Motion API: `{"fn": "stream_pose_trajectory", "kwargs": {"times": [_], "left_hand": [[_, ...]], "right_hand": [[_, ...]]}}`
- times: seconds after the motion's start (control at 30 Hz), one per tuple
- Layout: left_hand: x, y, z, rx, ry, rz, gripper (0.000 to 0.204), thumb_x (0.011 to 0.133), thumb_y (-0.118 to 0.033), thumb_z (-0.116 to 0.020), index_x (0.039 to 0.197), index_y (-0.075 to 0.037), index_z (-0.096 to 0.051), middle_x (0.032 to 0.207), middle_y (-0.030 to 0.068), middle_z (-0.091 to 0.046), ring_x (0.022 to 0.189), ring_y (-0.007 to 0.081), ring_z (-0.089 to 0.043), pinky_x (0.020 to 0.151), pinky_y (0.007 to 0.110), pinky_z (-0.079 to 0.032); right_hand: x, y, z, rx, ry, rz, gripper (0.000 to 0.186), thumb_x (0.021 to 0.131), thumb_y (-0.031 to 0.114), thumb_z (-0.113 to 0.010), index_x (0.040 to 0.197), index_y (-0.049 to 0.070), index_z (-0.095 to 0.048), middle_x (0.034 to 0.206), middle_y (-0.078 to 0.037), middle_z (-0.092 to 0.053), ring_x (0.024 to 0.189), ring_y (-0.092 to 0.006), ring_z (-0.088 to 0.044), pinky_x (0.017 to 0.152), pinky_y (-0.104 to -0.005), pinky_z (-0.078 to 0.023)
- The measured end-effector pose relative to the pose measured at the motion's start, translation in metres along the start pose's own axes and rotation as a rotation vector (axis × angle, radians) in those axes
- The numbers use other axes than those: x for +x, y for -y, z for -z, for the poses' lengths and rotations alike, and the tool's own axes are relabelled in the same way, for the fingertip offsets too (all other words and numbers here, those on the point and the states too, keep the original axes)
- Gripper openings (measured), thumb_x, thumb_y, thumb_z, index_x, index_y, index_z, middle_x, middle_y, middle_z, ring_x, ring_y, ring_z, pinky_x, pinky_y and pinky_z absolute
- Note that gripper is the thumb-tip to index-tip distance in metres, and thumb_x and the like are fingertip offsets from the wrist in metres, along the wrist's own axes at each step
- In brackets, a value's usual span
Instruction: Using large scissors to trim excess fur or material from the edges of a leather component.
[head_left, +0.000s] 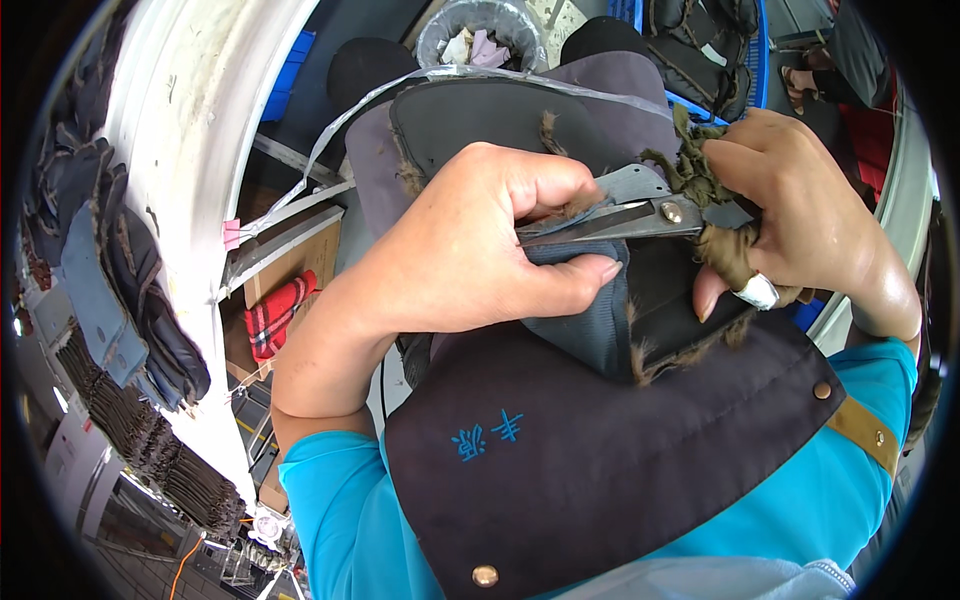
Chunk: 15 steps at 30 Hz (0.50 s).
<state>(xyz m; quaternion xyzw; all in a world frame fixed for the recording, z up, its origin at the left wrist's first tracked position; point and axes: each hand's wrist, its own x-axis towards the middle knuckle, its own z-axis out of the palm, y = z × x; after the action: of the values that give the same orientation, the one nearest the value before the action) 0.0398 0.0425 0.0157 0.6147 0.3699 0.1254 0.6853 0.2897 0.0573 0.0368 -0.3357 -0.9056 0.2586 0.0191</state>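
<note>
My right hand [805,195] is wrapped around the handles of a pair of scissors [655,217], which are bound in olive cloth strips. The metal blades point left, slightly apart, and their tips reach in between the thumb and fingers of my left hand [465,245]. That hand pinches the edge of a dark, fur-lined piece [580,315] whose brown fur shows along its rim. The blades lie against this edge; whether they are cutting is hidden by my fingers. Another dark panel with tufts of fur [480,115] rests across my lap.
A clear bin [425,45] with scraps stands beyond my knees. Dark pieces fill a blue crate [760,60] at the far right. On the left, a white table [170,120] carries stacked dark pieces [100,260]. A person's foot [795,85] shows at the upper right.
</note>
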Motion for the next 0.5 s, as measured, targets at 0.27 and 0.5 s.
{"fn": "stream_pose_trajectory", "kwargs": {"times": [0.27,0.5], "left_hand": [[-0.002,0.0029,-0.005,-0.044,-0.033,-0.027,0.015,0.067,-0.007,-0.069,0.075,-0.001,-0.058,0.061,-0.0037,-0.052,0.058,0.0011,-0.044,0.052,0.019,-0.037],[-0.0025,0.008,0.0011,0.056,-0.051,-0.082,0.015,0.064,-0.005,-0.069,0.072,-0.002,-0.057,0.06,-0.0041,-0.052,0.055,0.001,-0.042,0.05,0.018,-0.034]], "right_hand": [[-0.0004,0.0021,0.0,0.049,0.018,-0.028,0.039,0.048,0.024,-0.07,0.062,0.0,-0.043,0.055,-0.015,-0.04,0.055,-0.035,-0.043,0.051,-0.0393,-0.033],[-0.0007,-0.0007,0.0056,0.036,-0.017,0.021,0.03,0.053,0.014,-0.071,0.063,-0.001,-0.047,0.057,-0.016,-0.048,0.057,-0.037,-0.049,0.051,-0.0414,-0.039]]}}
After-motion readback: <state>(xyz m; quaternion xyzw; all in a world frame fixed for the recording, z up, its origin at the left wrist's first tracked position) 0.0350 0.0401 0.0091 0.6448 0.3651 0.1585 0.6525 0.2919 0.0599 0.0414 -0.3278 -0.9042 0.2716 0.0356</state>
